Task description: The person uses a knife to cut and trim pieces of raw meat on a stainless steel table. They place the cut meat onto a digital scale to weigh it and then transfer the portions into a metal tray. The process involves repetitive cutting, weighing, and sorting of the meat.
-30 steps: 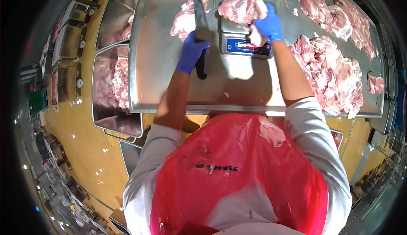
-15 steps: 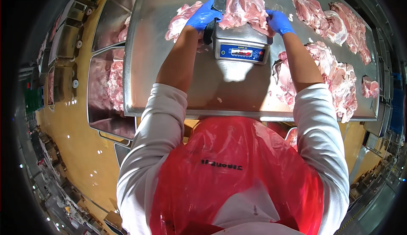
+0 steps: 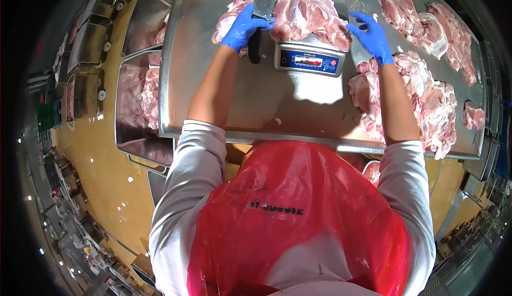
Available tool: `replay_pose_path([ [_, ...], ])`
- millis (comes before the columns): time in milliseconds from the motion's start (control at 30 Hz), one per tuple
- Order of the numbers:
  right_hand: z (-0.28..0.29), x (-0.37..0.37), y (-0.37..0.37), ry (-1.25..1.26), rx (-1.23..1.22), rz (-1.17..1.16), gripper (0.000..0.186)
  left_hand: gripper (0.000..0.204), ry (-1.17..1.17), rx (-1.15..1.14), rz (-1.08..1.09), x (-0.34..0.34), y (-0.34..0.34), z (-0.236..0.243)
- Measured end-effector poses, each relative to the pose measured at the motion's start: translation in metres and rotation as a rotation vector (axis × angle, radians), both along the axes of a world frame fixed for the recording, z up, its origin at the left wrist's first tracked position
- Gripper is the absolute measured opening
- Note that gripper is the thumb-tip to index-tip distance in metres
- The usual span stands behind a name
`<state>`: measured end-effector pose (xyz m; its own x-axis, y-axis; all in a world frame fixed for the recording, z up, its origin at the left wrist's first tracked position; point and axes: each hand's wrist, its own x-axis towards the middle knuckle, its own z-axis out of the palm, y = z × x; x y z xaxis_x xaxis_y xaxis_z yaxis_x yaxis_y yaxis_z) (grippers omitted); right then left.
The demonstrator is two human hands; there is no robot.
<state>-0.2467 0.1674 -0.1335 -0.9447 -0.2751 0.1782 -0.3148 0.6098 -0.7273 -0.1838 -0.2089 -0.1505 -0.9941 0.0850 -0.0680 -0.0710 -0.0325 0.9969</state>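
Observation:
My gloved left hand (image 3: 240,29) is closed round the black handle of a large knife (image 3: 261,0), its blade pointing toward the table's far edge. A broad piece of raw pink meat (image 3: 309,18) lies on the steel scale (image 3: 308,61), overhanging its platform just right of the knife. Another piece of meat (image 3: 226,18) lies behind my left hand, partly hidden by it. My gloved right hand (image 3: 373,37) is raised beside the right edge of the meat on the scale, fingers apart and holding nothing.
The steel table (image 3: 213,104) carries a large heap of meat (image 3: 432,114) at right, more cuts (image 3: 405,16) at back right and a small piece (image 3: 473,115). Steel tubs of meat (image 3: 138,141) stand along its left side. A yellow floor (image 3: 106,189) shows below.
Over the last second my left hand has moved away from me with the knife. My right hand has let go of the meat and drawn right; that meat lies wider on the scale.

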Motion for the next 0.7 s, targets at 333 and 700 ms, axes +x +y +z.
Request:
replay_pose_path([
  [333,0.041,0.061,-0.011,0.142,-0.011,-0.028,0.042,0.051,-0.075,0.172,0.271,0.063,-0.034,0.005],
  [700,0.038,0.055,0.031,0.086,0.124,-0.038,0.039,0.051,-0.238,0.270,0.411,0.184,-0.079,-0.046],
])
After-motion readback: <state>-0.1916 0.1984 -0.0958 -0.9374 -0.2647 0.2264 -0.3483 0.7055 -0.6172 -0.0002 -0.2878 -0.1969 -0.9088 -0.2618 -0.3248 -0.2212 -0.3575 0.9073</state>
